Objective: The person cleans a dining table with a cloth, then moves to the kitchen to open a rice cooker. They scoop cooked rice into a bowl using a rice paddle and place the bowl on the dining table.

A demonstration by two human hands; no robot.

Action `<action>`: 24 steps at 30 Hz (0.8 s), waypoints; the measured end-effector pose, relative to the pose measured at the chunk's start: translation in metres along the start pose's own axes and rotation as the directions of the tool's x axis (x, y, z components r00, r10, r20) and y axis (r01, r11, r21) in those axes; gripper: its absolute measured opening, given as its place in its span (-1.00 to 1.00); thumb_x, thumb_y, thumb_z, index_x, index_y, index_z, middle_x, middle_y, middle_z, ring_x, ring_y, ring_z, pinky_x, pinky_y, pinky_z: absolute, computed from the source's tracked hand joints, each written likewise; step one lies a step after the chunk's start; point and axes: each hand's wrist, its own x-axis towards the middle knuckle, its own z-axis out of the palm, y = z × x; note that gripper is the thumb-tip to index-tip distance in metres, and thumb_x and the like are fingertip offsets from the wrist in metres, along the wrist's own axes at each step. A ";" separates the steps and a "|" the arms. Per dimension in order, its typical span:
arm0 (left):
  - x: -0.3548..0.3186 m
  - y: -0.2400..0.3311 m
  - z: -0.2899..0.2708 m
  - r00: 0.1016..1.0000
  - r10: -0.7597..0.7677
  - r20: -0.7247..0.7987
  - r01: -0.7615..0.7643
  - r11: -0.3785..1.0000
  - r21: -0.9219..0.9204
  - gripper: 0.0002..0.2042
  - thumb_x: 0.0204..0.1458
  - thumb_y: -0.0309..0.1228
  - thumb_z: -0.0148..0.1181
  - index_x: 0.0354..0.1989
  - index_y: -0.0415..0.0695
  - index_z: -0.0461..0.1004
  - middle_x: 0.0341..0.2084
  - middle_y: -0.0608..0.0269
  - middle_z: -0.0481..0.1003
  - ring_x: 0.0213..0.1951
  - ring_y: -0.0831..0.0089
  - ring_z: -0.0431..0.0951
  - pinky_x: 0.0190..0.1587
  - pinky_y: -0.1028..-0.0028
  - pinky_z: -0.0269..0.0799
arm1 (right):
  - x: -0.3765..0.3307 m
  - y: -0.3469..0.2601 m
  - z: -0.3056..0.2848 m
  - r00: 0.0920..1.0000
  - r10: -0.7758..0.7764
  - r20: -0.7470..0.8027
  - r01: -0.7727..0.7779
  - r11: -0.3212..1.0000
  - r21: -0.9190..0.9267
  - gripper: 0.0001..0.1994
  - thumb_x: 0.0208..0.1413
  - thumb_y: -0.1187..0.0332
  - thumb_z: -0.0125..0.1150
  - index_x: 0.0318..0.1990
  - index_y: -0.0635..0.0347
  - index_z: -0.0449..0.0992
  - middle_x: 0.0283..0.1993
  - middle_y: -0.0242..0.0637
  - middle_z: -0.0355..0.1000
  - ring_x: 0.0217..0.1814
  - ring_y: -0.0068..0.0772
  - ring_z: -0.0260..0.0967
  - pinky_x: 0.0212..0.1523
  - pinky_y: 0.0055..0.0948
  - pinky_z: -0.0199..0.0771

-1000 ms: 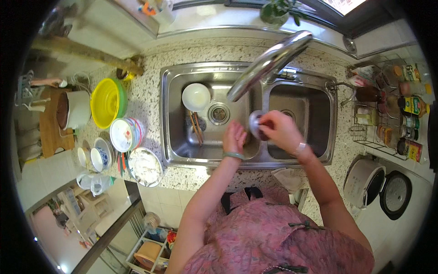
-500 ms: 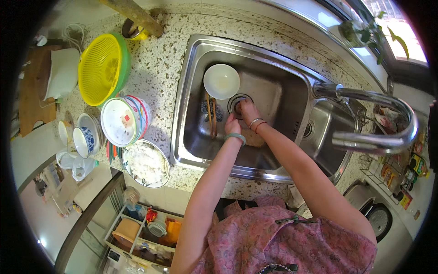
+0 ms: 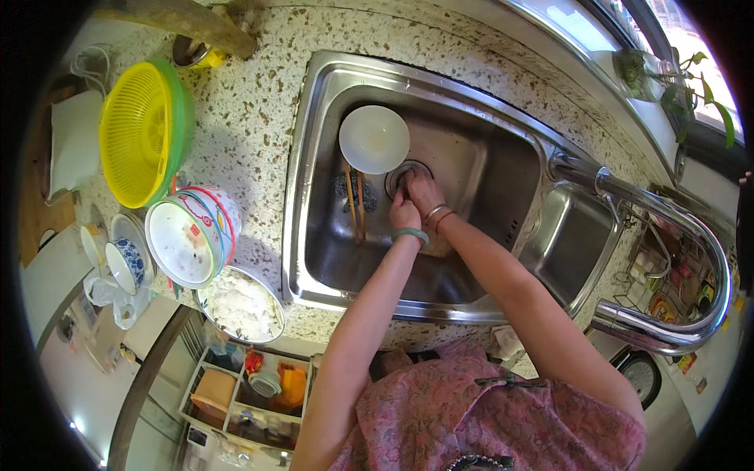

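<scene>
Both my hands are down in the large basin of a steel sink [image 3: 463, 294], close together at the round drain [image 3: 410, 170]. My right hand [image 3: 425, 192] has its fingers bent down over the drain's edge. Beside it, my left hand [image 3: 404, 210] is closed, its fingertips near the right hand's. What either hand holds, if anything, is hidden by the fingers. A white bowl [image 3: 375, 140] lies just beyond the drain. To the left of my hands, a pair of chopsticks [image 3: 360, 206] rests across a dark, mesh-like scrubber [image 3: 342, 188].
A curved chrome faucet [image 3: 667, 204] arches over the smaller basin [image 3: 577, 235] at right. On the speckled counter at left stand a yellow colander [image 3: 135, 133] in a green basin, stacked bowls [image 3: 182, 242], and a dish of white food [image 3: 239, 302]. A plant [image 3: 695, 86] hangs by the window.
The view has shifted slightly, so the counter items sit further left and the faucet lower. My hands stay at the drain with little visible movement; the bowl and chopsticks remain in place.
</scene>
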 end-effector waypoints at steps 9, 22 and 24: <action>-0.015 0.025 0.008 0.990 -0.124 0.070 0.135 0.975 -0.175 -0.52 0.10 -0.61 -0.26 0.24 -0.19 0.25 0.11 0.16 0.36 0.08 0.34 0.40 0.14 0.42 0.30 | 0.002 0.006 0.010 1.000 -0.021 -0.006 0.021 1.000 -0.001 -0.71 -0.08 0.41 0.14 -0.18 0.32 0.38 -0.09 0.01 0.33 -0.01 -0.01 0.36 -0.15 -0.20 0.51; -0.079 0.021 -0.035 0.971 -0.052 0.232 0.149 0.894 -0.423 -0.46 0.22 0.02 -0.09 0.24 -0.09 0.20 0.09 0.29 0.31 0.11 0.45 0.28 0.13 0.38 0.22 | -0.115 -0.052 -0.065 0.997 0.011 0.075 -0.072 0.474 0.878 -0.39 0.28 -0.09 -0.22 0.24 0.24 0.27 0.16 0.02 0.36 0.26 -0.14 0.26 0.26 -0.36 0.17; -0.124 0.039 -0.030 0.991 0.040 0.132 0.003 0.951 -0.308 -0.39 0.23 0.01 -0.12 0.33 -0.13 0.06 0.24 0.27 0.18 0.24 0.43 0.16 0.28 0.43 0.04 | -0.141 -0.081 -0.079 0.994 0.007 0.105 -0.103 0.289 0.952 -0.37 0.32 -0.06 -0.34 0.30 0.29 0.16 0.37 -0.11 0.09 0.45 -0.31 -0.07 0.40 -0.44 -0.15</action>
